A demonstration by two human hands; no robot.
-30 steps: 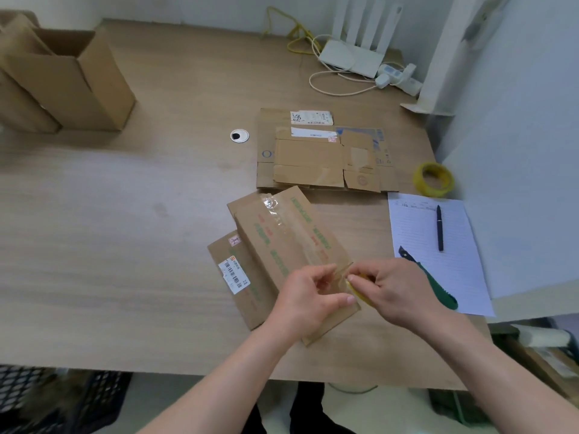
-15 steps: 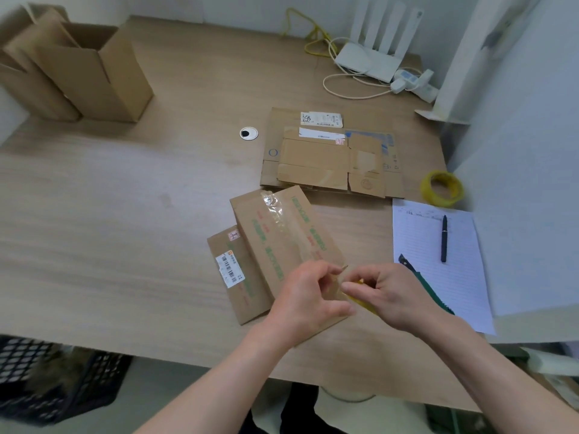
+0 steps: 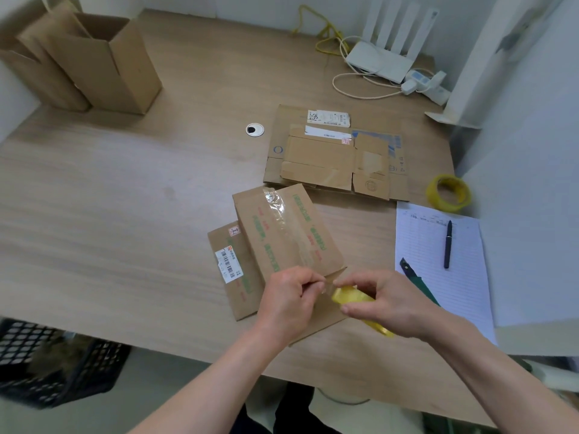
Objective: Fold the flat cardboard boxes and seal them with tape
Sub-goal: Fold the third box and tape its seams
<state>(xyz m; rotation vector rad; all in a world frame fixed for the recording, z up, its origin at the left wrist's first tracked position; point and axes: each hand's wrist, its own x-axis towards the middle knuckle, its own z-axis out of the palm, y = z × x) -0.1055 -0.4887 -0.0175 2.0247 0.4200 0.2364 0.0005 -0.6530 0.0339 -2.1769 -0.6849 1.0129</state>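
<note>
Across the wooden desk [image 3: 125, 230] we worked over the folded box [image 3: 282, 233] near the front edge, our right hand [image 3: 388, 305] gripping the yellow tape roll [image 3: 347, 296] while our left hand [image 3: 288, 302] pinched its loose end, seemingly to draw a sealing strip.

- Table [image 3: 125, 198]: light wood grain, round cable hole [image 3: 254, 130] near the middle.
- Router [image 3: 380, 59]: white, aerials upright, at the far edge; white cable [image 3: 360, 93] looped in front, yellow cable [image 3: 326, 32] behind.
- Power strip [image 3: 429, 84]: white, just right of the router.
- Lined paper [image 3: 438, 245]: at the right edge, black pen [image 3: 448, 244] lying on it.
- Black crate [image 3: 47, 364]: on the floor, lower left.
</note>
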